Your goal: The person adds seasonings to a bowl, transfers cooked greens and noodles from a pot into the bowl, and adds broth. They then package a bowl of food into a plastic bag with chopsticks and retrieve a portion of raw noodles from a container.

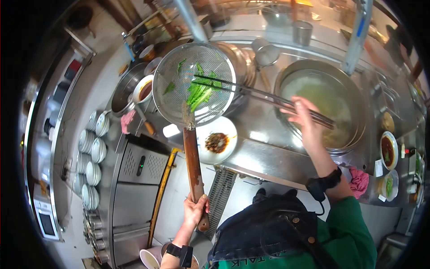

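Observation:
My left hand [195, 210] is wrapped round the wooden handle of a round wire-mesh strainer [172, 105]. Green leafy vegetables [200, 92] lie inside the strainer, with a few loose leaves stuck to the mesh. Long dark chopsticks [264, 96] are gripped in my right hand [307, 121], their tips at the greens. Just below the strainer, partly covered by it, a white bowl [227, 152] holds dark sauce with chopped bits [217, 143]. Beneath my right hand stands a large metal pot [360, 130] of cloudy, greenish liquid.
A small strainer [267, 56] rests behind the counter's middle. Left are a metal pot [121, 96], a bowl of brown sauce [139, 87] and a pink cloth [127, 121]. Stacked bowls [93, 172] stand lower left. Right are another sauce bowl [389, 150] and a pink cloth [358, 180].

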`<action>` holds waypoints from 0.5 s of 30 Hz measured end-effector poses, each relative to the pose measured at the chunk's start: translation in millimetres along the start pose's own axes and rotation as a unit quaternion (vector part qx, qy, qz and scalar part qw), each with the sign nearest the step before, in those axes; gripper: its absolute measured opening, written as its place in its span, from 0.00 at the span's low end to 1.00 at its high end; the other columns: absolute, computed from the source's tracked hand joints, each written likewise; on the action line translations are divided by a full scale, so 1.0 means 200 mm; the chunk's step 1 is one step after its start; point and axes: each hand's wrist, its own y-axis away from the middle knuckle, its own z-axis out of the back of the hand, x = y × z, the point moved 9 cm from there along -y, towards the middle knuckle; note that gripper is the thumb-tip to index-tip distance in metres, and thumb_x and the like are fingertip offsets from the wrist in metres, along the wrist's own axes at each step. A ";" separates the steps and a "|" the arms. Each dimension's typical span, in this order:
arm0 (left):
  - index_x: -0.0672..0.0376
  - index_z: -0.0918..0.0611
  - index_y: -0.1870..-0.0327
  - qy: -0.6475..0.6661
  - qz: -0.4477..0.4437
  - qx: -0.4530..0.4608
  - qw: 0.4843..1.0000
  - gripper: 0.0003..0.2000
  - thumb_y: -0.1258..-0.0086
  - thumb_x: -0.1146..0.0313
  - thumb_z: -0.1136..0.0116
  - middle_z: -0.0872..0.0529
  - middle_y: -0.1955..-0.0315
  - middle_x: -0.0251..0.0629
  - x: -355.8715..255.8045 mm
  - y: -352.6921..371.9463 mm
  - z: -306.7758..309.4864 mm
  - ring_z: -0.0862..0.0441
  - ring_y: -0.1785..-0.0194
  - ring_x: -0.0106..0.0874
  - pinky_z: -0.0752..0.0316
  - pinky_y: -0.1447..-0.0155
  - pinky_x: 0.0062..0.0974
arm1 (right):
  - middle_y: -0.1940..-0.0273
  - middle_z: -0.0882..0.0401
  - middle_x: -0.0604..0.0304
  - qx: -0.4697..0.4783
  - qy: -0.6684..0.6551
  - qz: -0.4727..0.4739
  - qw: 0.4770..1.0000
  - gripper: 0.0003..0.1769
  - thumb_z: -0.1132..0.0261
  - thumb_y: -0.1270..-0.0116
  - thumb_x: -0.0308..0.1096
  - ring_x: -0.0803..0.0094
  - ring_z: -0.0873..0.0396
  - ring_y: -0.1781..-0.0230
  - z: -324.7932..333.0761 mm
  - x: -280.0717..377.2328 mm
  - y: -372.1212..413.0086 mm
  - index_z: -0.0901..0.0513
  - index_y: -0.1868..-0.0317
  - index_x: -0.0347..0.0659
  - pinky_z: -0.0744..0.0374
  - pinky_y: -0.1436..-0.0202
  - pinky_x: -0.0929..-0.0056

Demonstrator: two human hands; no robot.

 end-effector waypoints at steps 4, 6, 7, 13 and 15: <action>0.65 0.31 0.65 -0.016 -0.028 -0.080 0.996 0.05 0.36 0.74 0.50 0.27 0.84 0.33 0.11 0.11 0.19 0.30 0.84 0.21 0.33 0.80 0.18 | 0.59 0.23 0.50 0.046 -0.005 -0.079 0.996 0.18 0.45 0.35 0.39 0.65 0.21 0.61 -0.16 -0.25 0.07 0.28 0.53 0.31 0.25 0.65 0.81; 0.65 0.30 0.64 -0.024 -0.028 -0.100 0.994 0.05 0.36 0.74 0.50 0.27 0.84 0.32 0.17 0.16 0.28 0.31 0.84 0.20 0.33 0.80 0.18 | 0.61 0.22 0.50 0.046 0.017 -0.102 0.994 0.16 0.43 0.37 0.38 0.65 0.20 0.62 -0.15 -0.28 0.14 0.25 0.58 0.30 0.24 0.63 0.80; 0.65 0.30 0.64 -0.070 -0.023 -0.111 0.991 0.06 0.37 0.73 0.49 0.27 0.84 0.31 0.19 0.18 0.32 0.31 0.84 0.19 0.34 0.80 0.17 | 0.61 0.22 0.50 0.046 0.020 -0.105 0.993 0.16 0.43 0.37 0.38 0.65 0.20 0.62 -0.13 -0.27 0.16 0.25 0.58 0.30 0.24 0.63 0.80; 0.65 0.29 0.61 -0.119 -0.024 -0.143 0.982 0.08 0.37 0.72 0.48 0.28 0.86 0.28 0.25 0.23 0.34 0.32 0.84 0.17 0.35 0.80 0.16 | 0.63 0.21 0.50 0.049 0.112 -0.069 0.990 0.15 0.45 0.37 0.35 0.64 0.20 0.65 -0.03 -0.07 0.19 0.24 0.59 0.29 0.23 0.64 0.78; 0.66 0.28 0.61 -0.160 -0.034 -0.164 0.973 0.09 0.37 0.71 0.47 0.28 0.87 0.28 0.22 0.24 0.34 0.32 0.84 0.17 0.35 0.80 0.17 | 0.63 0.21 0.50 0.062 0.110 -0.075 0.989 0.15 0.45 0.37 0.35 0.64 0.20 0.65 -0.07 -0.09 0.22 0.23 0.59 0.29 0.23 0.65 0.78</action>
